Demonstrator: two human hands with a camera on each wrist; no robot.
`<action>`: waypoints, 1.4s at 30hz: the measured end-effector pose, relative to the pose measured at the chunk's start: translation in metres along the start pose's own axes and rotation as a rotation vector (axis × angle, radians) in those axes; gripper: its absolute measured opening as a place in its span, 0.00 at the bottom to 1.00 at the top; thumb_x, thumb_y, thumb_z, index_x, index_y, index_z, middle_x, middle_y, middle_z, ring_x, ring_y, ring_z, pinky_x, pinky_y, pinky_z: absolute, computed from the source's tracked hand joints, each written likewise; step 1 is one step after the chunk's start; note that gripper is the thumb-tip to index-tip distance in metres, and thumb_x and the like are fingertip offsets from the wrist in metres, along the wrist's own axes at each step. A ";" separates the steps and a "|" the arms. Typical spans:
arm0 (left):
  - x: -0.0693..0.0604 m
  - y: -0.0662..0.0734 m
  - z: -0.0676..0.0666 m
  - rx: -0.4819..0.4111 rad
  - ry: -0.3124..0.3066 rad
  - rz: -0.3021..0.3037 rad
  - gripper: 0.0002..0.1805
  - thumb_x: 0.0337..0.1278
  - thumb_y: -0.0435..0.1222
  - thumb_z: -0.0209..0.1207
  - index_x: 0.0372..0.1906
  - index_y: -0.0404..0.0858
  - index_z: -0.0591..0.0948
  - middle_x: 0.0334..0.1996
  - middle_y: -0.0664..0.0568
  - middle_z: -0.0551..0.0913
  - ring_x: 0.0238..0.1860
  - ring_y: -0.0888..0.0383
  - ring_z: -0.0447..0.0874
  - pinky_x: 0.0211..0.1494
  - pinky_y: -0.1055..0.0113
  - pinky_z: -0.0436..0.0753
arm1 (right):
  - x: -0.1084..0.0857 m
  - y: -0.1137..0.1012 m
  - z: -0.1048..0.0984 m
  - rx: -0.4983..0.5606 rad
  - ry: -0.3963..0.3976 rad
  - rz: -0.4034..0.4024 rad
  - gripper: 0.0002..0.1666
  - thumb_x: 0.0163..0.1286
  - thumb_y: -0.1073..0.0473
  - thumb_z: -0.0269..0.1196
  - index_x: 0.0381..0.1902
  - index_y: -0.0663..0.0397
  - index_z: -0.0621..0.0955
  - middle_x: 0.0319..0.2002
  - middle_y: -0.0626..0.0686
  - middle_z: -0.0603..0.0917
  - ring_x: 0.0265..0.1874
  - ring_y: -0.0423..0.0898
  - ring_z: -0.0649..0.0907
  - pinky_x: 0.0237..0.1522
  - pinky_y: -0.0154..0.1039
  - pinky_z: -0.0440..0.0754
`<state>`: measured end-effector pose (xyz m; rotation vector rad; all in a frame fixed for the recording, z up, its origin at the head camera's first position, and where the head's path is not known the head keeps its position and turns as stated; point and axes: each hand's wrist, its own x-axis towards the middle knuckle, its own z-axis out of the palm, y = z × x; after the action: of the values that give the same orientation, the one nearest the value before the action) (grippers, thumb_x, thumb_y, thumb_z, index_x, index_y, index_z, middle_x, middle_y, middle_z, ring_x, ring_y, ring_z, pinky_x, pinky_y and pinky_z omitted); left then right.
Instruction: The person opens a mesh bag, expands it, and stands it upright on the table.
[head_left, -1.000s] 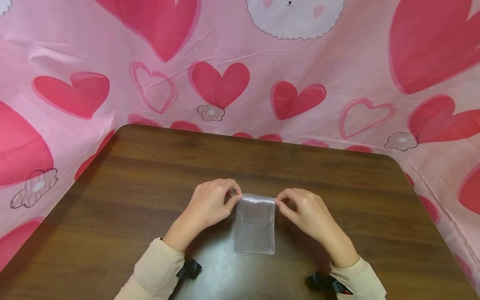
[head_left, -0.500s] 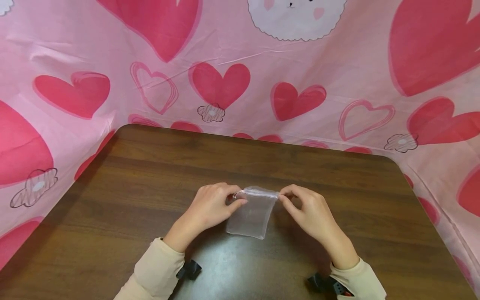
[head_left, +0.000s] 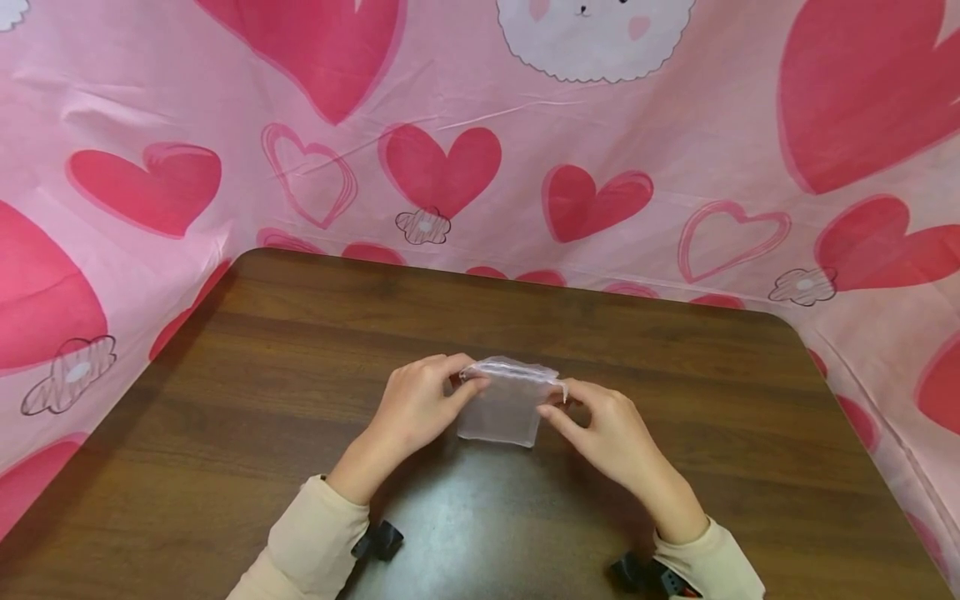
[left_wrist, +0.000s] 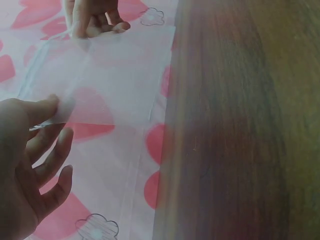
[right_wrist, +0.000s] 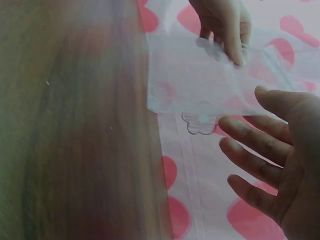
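A small sheer white drawstring pouch [head_left: 501,410] hangs between the two hands above the table, its gathered mouth facing away. My left hand [head_left: 420,398] pinches its left edge near the mouth, thumb in front. At the right edge is my right hand [head_left: 611,425], with the thumb on the near face and the index finger behind. A short white cord [head_left: 564,390] hangs at the pouch's upper right corner, by the right index finger. In the right wrist view, the other right fingers [right_wrist: 250,152] spread loosely below the pouch [right_wrist: 195,80]. Nothing shows inside the pouch.
The hands work over a dark brown wooden table [head_left: 315,333] with rounded far corners. A pink cloth with red hearts [head_left: 330,75] hangs round its back and sides. Black wrist devices [head_left: 378,542] sit at both beige cuffs.
The pouch has risen away from the tabletop and tilted, its bottom swinging further from the person. The right thumb has slid down from the mouth corner onto the pouch's side, and the cord now shows there.
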<state>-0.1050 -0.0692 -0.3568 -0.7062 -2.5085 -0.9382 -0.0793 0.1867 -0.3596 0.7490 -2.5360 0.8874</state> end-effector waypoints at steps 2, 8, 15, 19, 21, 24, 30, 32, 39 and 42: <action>0.000 0.000 0.000 0.000 -0.004 0.001 0.05 0.56 0.45 0.70 0.32 0.52 0.85 0.21 0.65 0.78 0.23 0.64 0.77 0.27 0.65 0.72 | 0.000 -0.001 0.003 -0.011 0.018 -0.014 0.09 0.57 0.61 0.74 0.34 0.51 0.84 0.29 0.42 0.84 0.28 0.41 0.83 0.31 0.42 0.80; 0.000 0.001 0.000 -0.019 -0.090 0.014 0.04 0.59 0.47 0.68 0.35 0.54 0.85 0.24 0.68 0.78 0.27 0.68 0.77 0.30 0.67 0.74 | 0.001 -0.003 0.007 0.058 0.120 -0.018 0.08 0.57 0.68 0.73 0.33 0.52 0.86 0.30 0.42 0.87 0.29 0.39 0.84 0.35 0.33 0.79; -0.001 0.002 0.003 -0.041 -0.164 -0.014 0.03 0.59 0.47 0.67 0.36 0.56 0.86 0.26 0.70 0.79 0.30 0.68 0.78 0.34 0.67 0.75 | 0.004 -0.005 0.005 0.178 0.199 0.046 0.08 0.61 0.70 0.70 0.35 0.53 0.86 0.28 0.43 0.86 0.28 0.38 0.82 0.34 0.30 0.77; -0.001 0.002 0.003 -0.042 -0.137 -0.022 0.02 0.60 0.46 0.66 0.35 0.54 0.86 0.25 0.69 0.79 0.28 0.64 0.79 0.33 0.66 0.73 | 0.003 -0.006 0.006 0.178 0.198 0.058 0.09 0.60 0.71 0.71 0.35 0.53 0.86 0.28 0.42 0.86 0.28 0.37 0.82 0.34 0.31 0.77; -0.001 0.002 0.003 -0.044 -0.114 -0.025 0.03 0.60 0.46 0.67 0.35 0.54 0.86 0.25 0.70 0.80 0.27 0.67 0.78 0.32 0.66 0.73 | 0.003 -0.007 0.007 0.166 0.182 0.059 0.09 0.59 0.71 0.71 0.36 0.53 0.87 0.28 0.42 0.86 0.28 0.37 0.83 0.34 0.32 0.78; -0.001 0.002 0.004 -0.043 -0.077 -0.028 0.03 0.60 0.46 0.67 0.35 0.54 0.86 0.24 0.72 0.81 0.26 0.71 0.76 0.31 0.67 0.73 | 0.002 -0.007 0.008 0.149 0.151 0.064 0.10 0.58 0.69 0.72 0.37 0.53 0.87 0.29 0.42 0.86 0.29 0.37 0.83 0.34 0.35 0.80; -0.001 0.003 0.003 -0.056 -0.033 -0.043 0.03 0.60 0.47 0.66 0.34 0.54 0.86 0.23 0.74 0.81 0.24 0.73 0.73 0.27 0.68 0.71 | 0.002 -0.008 0.010 0.141 0.118 0.073 0.10 0.58 0.68 0.73 0.36 0.52 0.86 0.30 0.41 0.86 0.29 0.36 0.83 0.33 0.39 0.82; -0.001 0.003 0.003 -0.056 -0.030 -0.044 0.03 0.60 0.47 0.67 0.34 0.54 0.86 0.23 0.74 0.81 0.24 0.73 0.74 0.28 0.68 0.71 | 0.002 -0.009 0.010 0.147 0.118 0.074 0.09 0.58 0.68 0.72 0.36 0.53 0.86 0.29 0.42 0.86 0.29 0.36 0.83 0.34 0.37 0.81; -0.002 0.001 0.002 -0.025 -0.052 -0.045 0.03 0.60 0.46 0.67 0.35 0.53 0.86 0.25 0.69 0.82 0.27 0.67 0.78 0.29 0.65 0.73 | 0.001 -0.008 0.009 0.206 0.164 0.107 0.08 0.59 0.71 0.71 0.36 0.58 0.87 0.28 0.45 0.87 0.29 0.38 0.84 0.32 0.28 0.78; -0.002 -0.001 0.002 -0.004 -0.063 -0.052 0.03 0.59 0.45 0.68 0.35 0.52 0.86 0.26 0.65 0.82 0.28 0.63 0.81 0.30 0.63 0.74 | 0.001 -0.009 0.008 0.244 0.182 0.135 0.08 0.60 0.71 0.70 0.37 0.58 0.87 0.27 0.46 0.87 0.27 0.40 0.85 0.29 0.29 0.78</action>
<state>-0.1042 -0.0692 -0.3594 -0.6852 -2.5921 -0.9528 -0.0762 0.1755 -0.3608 0.5401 -2.3658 1.2665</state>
